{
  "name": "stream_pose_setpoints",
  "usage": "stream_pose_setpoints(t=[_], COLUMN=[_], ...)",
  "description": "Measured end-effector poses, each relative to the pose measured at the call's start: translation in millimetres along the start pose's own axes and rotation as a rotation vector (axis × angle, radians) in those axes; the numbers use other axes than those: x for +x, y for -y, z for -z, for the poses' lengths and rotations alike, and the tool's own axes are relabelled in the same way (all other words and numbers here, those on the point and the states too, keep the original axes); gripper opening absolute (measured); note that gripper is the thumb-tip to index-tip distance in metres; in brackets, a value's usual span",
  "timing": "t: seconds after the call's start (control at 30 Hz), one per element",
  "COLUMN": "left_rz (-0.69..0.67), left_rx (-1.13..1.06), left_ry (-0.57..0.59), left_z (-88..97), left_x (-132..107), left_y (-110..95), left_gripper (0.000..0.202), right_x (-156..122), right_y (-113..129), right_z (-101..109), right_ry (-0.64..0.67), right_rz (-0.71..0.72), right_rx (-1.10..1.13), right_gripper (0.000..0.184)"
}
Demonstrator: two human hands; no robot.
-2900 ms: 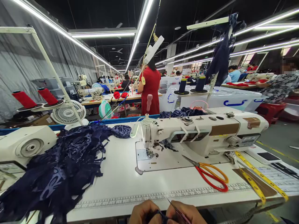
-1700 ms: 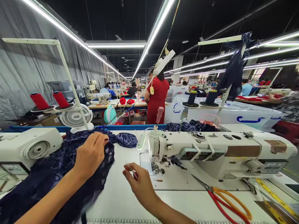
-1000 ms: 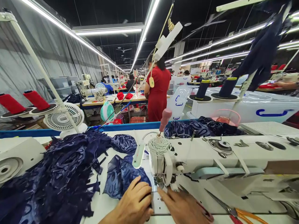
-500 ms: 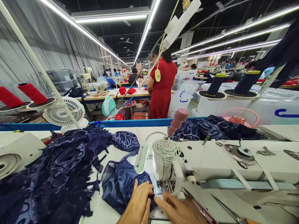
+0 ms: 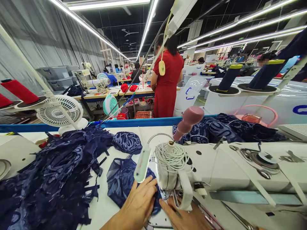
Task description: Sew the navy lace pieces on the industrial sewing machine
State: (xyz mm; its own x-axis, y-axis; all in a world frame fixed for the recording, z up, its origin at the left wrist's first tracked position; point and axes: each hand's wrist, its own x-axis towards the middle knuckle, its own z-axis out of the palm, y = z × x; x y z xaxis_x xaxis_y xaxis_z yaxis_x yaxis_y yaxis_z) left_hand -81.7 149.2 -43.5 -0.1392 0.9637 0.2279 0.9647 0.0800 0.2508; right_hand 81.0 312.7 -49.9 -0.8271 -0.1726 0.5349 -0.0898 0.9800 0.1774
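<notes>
A navy lace garment piece lies on the white bed of a sewing machine, left of the needle area. My left hand rests flat on this piece, fingers stretched toward the presser foot. Beside the foot, my right hand is low over the bed with one digit stretched to the fabric's edge. The machine head hides part of its other fingers. A small lamp hangs just above my left hand. A pink-handled tool stands upright on the machine head, above a coil of white cord.
A heap of navy lace pieces covers the left side; more lace lies behind the machine. Scissors lie at right. Navy thread cones, a white fan and a person in red are beyond.
The camera view has shifted slightly. The garment piece has shifted under my left hand, its edge now further along beside the presser foot. My right hand has moved closer under the machine head.
</notes>
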Motion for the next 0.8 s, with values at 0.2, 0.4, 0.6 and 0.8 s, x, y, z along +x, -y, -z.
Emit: stream_pose_setpoints(t=[0.2, 0.4, 0.6, 0.8], left_rz=[0.010, -0.063, -0.120, -0.119], left_rx=[-0.107, -0.234, -0.271, -0.235], left_ry=[0.092, 0.030, 0.011, -0.016], left_z=[16.4, 15.0, 21.0, 18.0], left_x=[20.7, 25.2, 22.5, 26.5], left_y=[-2.1, 1.7, 5.7, 3.5], left_gripper=[0.058, 0.061, 0.040, 0.031], right_x=[-2.5, -9.5, -11.7, -11.8], right_y=[-2.1, 2.1, 3.7, 4.1], right_z=[-2.8, -18.9, -16.7, -24.3], right_ry=[0.034, -0.115, 0.011, -0.017], right_rz=[-0.065, -0.087, -0.100, -0.171], right_rx=[0.004, -0.034, 0.051, 0.130], right_gripper=[0.039, 0.039, 0.042, 0.058])
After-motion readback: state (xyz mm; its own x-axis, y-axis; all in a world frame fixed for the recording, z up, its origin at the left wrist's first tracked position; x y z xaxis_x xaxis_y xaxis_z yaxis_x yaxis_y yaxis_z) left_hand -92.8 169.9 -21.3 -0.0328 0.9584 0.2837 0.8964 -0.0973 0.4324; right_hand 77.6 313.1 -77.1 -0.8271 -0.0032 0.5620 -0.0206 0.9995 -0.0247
